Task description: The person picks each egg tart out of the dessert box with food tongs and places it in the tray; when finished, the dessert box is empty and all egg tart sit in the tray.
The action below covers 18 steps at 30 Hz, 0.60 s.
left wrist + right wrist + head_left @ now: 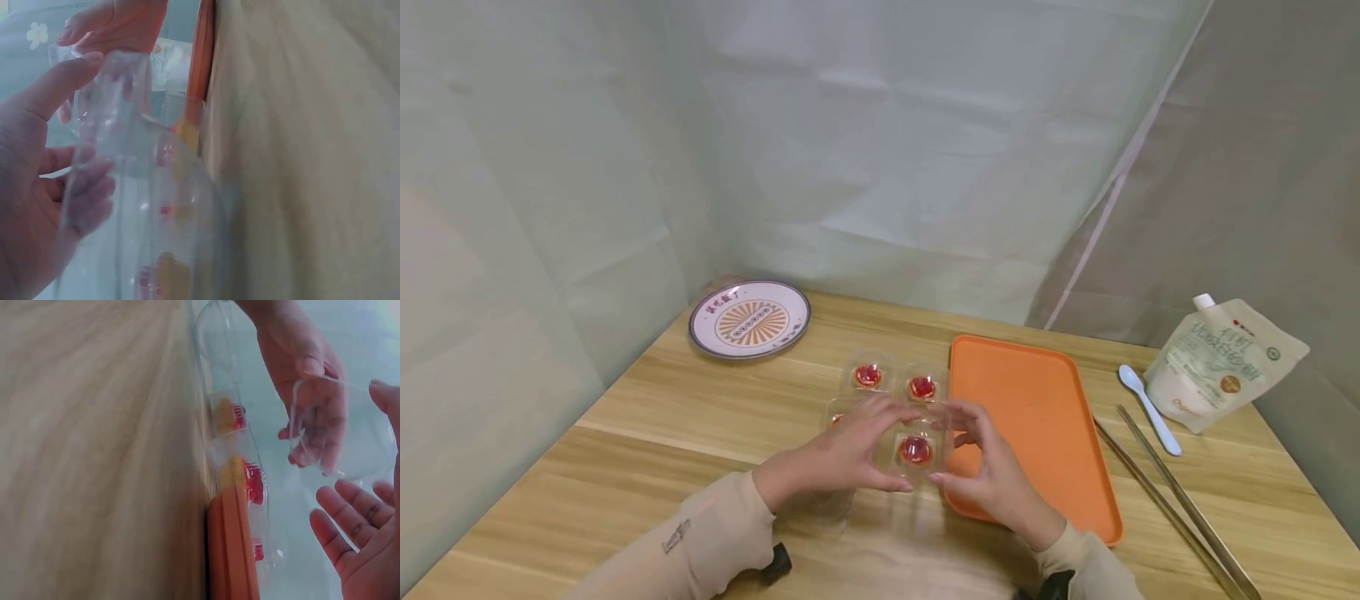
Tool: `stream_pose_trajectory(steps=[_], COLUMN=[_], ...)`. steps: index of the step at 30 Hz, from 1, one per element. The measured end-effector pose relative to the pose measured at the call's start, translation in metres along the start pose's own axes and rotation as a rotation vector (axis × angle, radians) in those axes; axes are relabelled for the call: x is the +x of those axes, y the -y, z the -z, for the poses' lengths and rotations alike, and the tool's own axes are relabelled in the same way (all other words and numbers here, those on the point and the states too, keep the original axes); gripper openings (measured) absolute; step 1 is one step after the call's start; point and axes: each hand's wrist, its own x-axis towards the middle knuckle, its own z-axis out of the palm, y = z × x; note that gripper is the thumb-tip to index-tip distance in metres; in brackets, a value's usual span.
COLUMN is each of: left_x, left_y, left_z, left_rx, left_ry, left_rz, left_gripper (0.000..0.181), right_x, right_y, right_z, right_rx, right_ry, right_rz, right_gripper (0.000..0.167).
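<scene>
We see thin, clear, glossy plastic in the container [934,433] and shiny, jelly-like tops on the tart-like pieces [922,386]. The tray [1022,417] looks like smooth matt plastic, the plate [790,304] like glossy glazed ceramic, the spoon [1153,414] like smooth plastic. We note shiny metal rods [1187,504], a soft satin-matt pouch [1213,367], a wood-grained desk [655,417] and creased, cloth-like sheets [887,167].

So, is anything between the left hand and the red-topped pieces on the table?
Yes: a clear plastic piece, held up in the left hand, stands above the red-topped pieces. The left wrist view shows some of them through clear plastic. Nothing else visible is in the way.
</scene>
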Motion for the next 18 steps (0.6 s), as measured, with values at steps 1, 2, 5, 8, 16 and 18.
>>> stream_pose_trajectory(steps=[1,2,5,8,16,18], left_x=[0.0,-0.001,-0.002,-0.003,-0.003,-0.003], left_y=[-0.001,-0.001,-0.003,-0.004,-0.005,-0.006], left_z=[0.001,0.002,0.006,0.01,0.019,0.02], left_rx=[0.002,0.003,0.032,0.069,0.2,0.225], left_ry=[0.016,0.032,0.086,0.132,0.241,0.266], left_rz=[0.014,0.024,0.047,0.052,0.037,0.029], left_gripper=[0.082,0.082,0.081,0.08,0.077,0.077], right_x=[-0.001,-0.002,-0.004,-0.005,-0.007,-0.008], right_y=[0.0,0.0,-0.001,-0.004,-0.008,-0.009], right_z=[0.001,0.001,0.003,0.004,0.003,0.004], right_rx=[-0.005,-0.007,-0.022,-0.049,-0.147,-0.187], right_ry=[0.004,0.009,0.018,0.027,0.14,0.172], right_rz=[-0.001,-0.005,0.003,0.034,0.001,-0.001], right_gripper=[0.079,0.079,0.074,0.072,0.073,0.073])
